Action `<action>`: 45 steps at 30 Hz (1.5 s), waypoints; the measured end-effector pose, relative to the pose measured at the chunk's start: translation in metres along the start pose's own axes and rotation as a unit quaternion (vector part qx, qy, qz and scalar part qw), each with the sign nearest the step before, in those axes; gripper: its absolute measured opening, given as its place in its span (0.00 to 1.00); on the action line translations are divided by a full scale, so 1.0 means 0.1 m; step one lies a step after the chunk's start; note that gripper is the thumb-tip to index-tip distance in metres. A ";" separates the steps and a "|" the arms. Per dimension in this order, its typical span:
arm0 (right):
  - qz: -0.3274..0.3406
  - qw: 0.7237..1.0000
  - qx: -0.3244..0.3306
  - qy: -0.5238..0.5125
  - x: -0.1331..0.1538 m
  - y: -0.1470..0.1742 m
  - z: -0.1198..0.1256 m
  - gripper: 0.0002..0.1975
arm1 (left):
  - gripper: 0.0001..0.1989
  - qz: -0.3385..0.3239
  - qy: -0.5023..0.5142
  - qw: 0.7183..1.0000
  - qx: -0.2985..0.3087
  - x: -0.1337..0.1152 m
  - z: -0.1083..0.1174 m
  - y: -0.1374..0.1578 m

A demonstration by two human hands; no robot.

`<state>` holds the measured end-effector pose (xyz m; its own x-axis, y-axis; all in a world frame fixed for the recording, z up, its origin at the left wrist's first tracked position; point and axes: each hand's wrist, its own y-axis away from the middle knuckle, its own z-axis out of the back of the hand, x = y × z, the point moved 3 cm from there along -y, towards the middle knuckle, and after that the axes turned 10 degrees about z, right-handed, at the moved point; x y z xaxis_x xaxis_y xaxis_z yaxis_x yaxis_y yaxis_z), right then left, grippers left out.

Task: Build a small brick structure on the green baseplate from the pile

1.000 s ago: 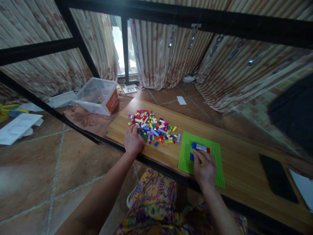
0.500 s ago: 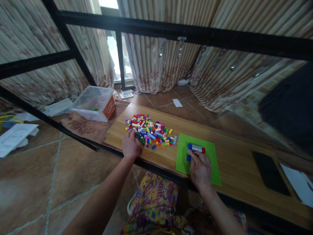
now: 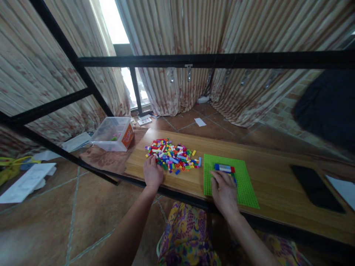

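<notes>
My left hand (image 3: 153, 173) rests at the near left edge of a loose pile of small coloured toy bricks (image 3: 177, 153). Its fingers lie loosely bent against the bricks, with none visibly gripped. My right hand (image 3: 224, 188) is over a green studded baseplate (image 3: 246, 184), palm down and fingers apart. Just beyond its fingers is a short row of joined bricks (image 3: 225, 168), blue at the left, pale in the middle and red at the right. A bit of blue brick shows at the right of the hand; the hand hides the rest.
Pile and baseplate lie on a long wooden tabletop (image 3: 274, 184) with a black edge. A dark flat tablet-like slab (image 3: 316, 188) and white paper (image 3: 342, 190) lie at the right. A clear plastic box (image 3: 109, 138) stands beyond the left end. Black metal bars (image 3: 194, 61) cross ahead.
The view has tilted up slightly. My right hand has shifted a little, and blue now shows at its right instead of below the row's left end. My left hand stays by the pile.
</notes>
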<state>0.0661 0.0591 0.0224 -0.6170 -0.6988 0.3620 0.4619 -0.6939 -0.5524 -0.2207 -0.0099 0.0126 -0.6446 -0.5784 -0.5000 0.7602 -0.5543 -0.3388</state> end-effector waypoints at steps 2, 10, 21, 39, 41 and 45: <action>0.015 0.999 0.019 -0.036 0.19 -0.04 -0.08 0.15 | 0.22 -0.001 0.004 1.000 -0.001 0.01 -0.01 0.00; 0.073 0.989 0.081 -0.104 0.73 -0.43 -0.49 0.14 | 0.22 -0.007 0.000 1.000 -0.011 0.01 -0.02 0.01; 0.122 0.979 0.156 -0.042 0.82 -0.88 -0.88 0.12 | 0.19 -0.015 0.009 1.000 -0.017 0.05 -0.04 0.02; 0.114 0.984 0.129 -0.055 0.69 -0.85 -0.69 0.11 | 0.19 -0.003 0.019 1.000 -0.015 0.07 -0.05 0.02; 0.140 0.978 0.139 -0.070 0.85 -0.82 -0.75 0.10 | 0.19 -0.002 0.021 1.000 -0.015 0.07 -0.05 0.02; 0.143 0.972 0.177 -0.060 0.98 -0.79 -0.86 0.12 | 0.19 -0.002 0.025 1.000 -0.011 0.06 -0.05 0.02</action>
<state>-0.0857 0.0608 0.0372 -0.3620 -0.8723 0.3286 0.8065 -0.4699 -0.3588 -0.2230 -0.0116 0.0047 -0.6429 -0.5457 -0.5374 0.7599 -0.5424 -0.3583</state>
